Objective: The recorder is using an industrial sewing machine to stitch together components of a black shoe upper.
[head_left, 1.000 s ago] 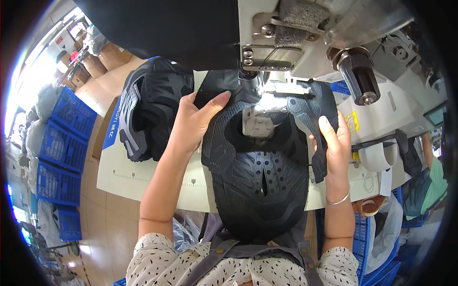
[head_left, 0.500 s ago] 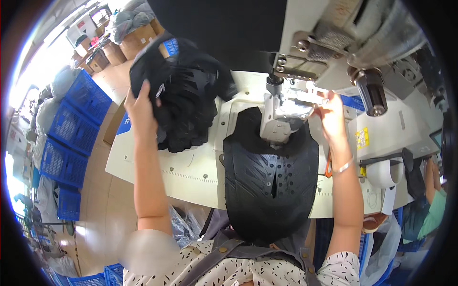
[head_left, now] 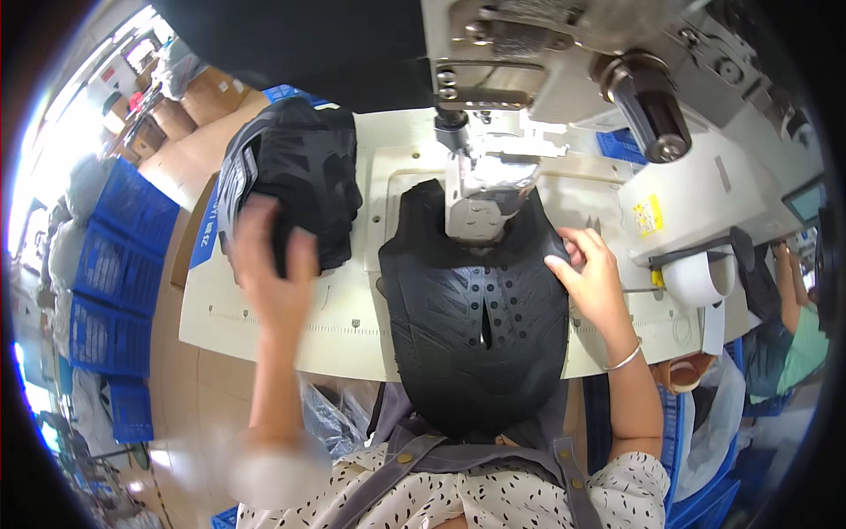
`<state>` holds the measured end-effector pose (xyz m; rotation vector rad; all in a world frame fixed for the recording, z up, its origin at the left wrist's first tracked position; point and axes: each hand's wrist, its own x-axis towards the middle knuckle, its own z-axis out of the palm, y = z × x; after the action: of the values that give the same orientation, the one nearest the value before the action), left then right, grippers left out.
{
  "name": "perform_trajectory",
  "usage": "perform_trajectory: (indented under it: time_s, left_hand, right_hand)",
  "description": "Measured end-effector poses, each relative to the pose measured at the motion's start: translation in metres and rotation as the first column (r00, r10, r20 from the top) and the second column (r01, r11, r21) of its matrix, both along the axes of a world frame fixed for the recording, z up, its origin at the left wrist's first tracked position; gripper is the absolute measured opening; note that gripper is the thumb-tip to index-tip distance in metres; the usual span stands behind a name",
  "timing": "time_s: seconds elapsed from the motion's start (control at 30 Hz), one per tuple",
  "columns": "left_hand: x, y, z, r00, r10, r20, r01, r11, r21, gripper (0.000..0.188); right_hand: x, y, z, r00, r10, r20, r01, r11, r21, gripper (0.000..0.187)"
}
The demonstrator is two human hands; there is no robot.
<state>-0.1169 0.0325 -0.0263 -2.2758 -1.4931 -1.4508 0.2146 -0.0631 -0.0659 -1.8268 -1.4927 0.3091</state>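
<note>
A black shoe upper [head_left: 476, 344], with rows of eyelet holes and a centre slit, lies under the sewing machine head [head_left: 480, 198]. Its near end hangs over the table's front edge toward my lap. My right hand [head_left: 592, 275] is at the upper's right edge, thumb and forefinger apart, fingertips at the border. Left of the machine sits a stack of similar black uppers [head_left: 308, 167]. My left hand [head_left: 275, 264], smeared by motion, is in front of the stack's near side, with fingers apart and nothing seen in them.
The pale table [head_left: 352, 348] has a ruler scale along its front. A dark pointed tool tip [head_left: 593, 224] shows beyond my right hand. The machine's dark cylinder [head_left: 652, 110] hangs at upper right. Blue crates [head_left: 110, 264] stand at left; another person [head_left: 797, 326] is at far right.
My left hand has set the black uppers down on the stack and come away toward me. My right hand has moved down from beside the machine head to the upper's edge. The view has shifted.
</note>
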Motion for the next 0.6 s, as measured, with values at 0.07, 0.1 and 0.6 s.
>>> perform_trajectory:
  time_s: [0.07,0.1,0.6]
  left_hand:
    - [0.03,-0.024,-0.015,0.885,-0.43,-0.18,0.39,0.894,-0.219,0.067]
    - [0.041,-0.032,-0.022,0.844,-0.487,-0.223,0.403,0.852,-0.334,0.075]
    - [0.047,-0.057,-0.009,0.823,-0.342,0.454,0.499,0.051,-0.865,0.034]
  right_hand:
    - [0.0,0.002,0.004,0.999,-0.006,-0.051,0.007,1.0,0.021,0.045]
    - [-0.001,0.001,0.006,0.999,0.005,-0.046,-0.004,0.999,0.041,0.045]
    - [-0.046,-0.039,0.049,0.23,0.247,-0.941,-0.089,0.969,0.232,0.027]
